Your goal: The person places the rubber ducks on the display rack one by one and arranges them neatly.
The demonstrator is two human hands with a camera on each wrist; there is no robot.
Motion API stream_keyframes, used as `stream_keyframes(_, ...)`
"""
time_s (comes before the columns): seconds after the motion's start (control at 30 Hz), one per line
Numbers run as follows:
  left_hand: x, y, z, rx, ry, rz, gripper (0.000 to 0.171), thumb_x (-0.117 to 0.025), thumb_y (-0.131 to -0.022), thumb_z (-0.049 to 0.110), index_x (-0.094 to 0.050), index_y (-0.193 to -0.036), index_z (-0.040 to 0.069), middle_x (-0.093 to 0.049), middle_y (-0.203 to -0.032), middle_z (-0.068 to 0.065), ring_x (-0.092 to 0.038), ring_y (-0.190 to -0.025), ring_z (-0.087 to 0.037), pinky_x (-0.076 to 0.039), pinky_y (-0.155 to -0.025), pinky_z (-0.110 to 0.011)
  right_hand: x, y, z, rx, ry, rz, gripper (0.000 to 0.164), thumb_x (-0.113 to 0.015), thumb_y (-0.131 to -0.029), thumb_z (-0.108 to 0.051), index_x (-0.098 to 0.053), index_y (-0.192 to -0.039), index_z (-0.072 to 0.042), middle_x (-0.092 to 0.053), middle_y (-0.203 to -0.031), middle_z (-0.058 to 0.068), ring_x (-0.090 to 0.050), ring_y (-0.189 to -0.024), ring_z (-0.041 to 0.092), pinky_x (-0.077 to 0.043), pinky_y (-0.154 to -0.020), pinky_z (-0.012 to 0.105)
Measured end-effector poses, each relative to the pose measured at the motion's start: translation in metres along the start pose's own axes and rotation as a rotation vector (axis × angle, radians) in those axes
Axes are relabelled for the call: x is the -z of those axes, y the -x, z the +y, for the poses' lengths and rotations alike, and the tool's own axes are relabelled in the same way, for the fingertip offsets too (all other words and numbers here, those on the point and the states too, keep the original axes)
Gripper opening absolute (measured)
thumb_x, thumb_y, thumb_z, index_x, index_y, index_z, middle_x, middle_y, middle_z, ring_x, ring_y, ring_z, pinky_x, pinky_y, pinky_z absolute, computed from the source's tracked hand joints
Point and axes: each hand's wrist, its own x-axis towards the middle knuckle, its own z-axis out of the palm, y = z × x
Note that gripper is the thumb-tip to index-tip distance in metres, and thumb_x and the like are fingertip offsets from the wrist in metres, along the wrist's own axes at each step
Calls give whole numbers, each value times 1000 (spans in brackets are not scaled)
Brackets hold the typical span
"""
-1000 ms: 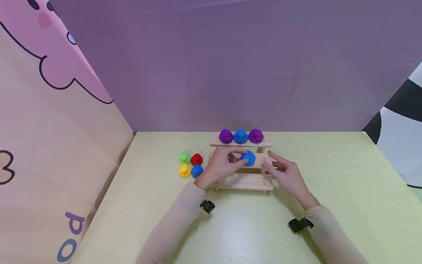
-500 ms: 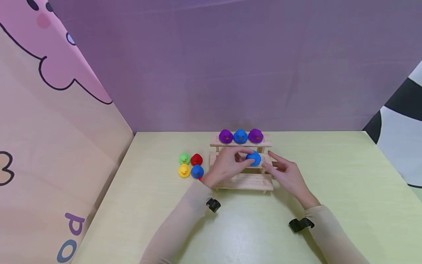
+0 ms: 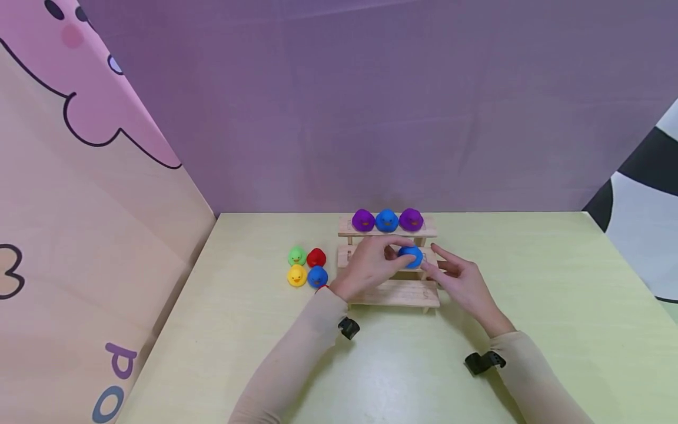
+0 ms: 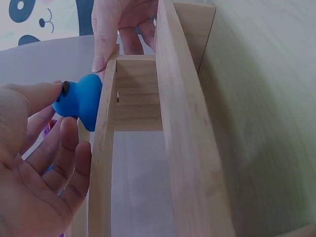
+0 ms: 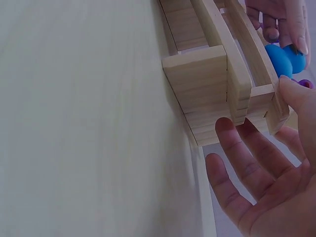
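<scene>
My left hand (image 3: pixel 368 265) pinches a blue rubber duck (image 3: pixel 409 257) between thumb and fingers, at the right part of the middle tier of a small wooden stepped rack (image 3: pixel 394 293). In the left wrist view the duck (image 4: pixel 88 101) sits right against the plank, its head under my thumb. My right hand (image 3: pixel 463 287) grips the right end of that middle tier, thumb on the plank and index finger on its far side. The other fingers of this hand (image 5: pixel 269 182) curl loosely by the rack's side. Part of the middle tier is hidden behind my left hand.
On the top tier stand a purple duck (image 3: pixel 363 220), a blue duck (image 3: pixel 387 221) and another purple duck (image 3: pixel 411 219). Left of the rack are green (image 3: pixel 297 255), red (image 3: pixel 316 257), yellow (image 3: pixel 297 275) and blue ducks on the table; something red shows beside my left wrist.
My left hand has carried the blue duck rightward along the middle tier, close to the right thumb. The right hand has stayed at the rack's end.
</scene>
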Motion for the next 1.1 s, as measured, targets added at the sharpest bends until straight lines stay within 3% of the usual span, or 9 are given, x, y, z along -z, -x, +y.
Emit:
stream_keyframes(0.4,-6,-5,-3,-49,-84,3,34,-76,-100,36,-76,-131,24,-74,-98,10,-62,-83,-5,-51,-69,-19,-1,-1,3,23,-29,-3,69,-67,-106,-42,-42,-164,-15,-71,-133,26,-81,-101,23,-55,-83,13)
stream_keyframes(0.63,-8,-3,-3,-43,-90,7,36,-76,-100,37,-75,-133,24,-74,-100,9,-62,-83,-5,-51,-68,-19,0,0,4,10,-20,-6,70,-66,-106,-44,-42,-165,-16,-71,-134,26,-81,-102,25,-55,-83,14)
stream_keyframes(0.83,-8,-1,-4,-39,-61,19,39,-76,-100,36,-73,-136,21,-76,-105,8,-63,-83,-2,-53,-71,-17,-1,1,4,12,-29,-11,69,-66,-106,-42,-42,-165,-16,-72,-132,26,-81,-99,19,-56,-83,14)
stream_keyframes(1.1,6,11,-7,-49,-31,71,33,-75,-101,31,-75,-131,18,-79,-114,4,-66,-85,-3,-56,-74,-18,-1,0,2,1,-8,0,71,-67,-105,-45,-42,-164,-14,-70,-135,28,-80,-105,31,-56,-83,13)
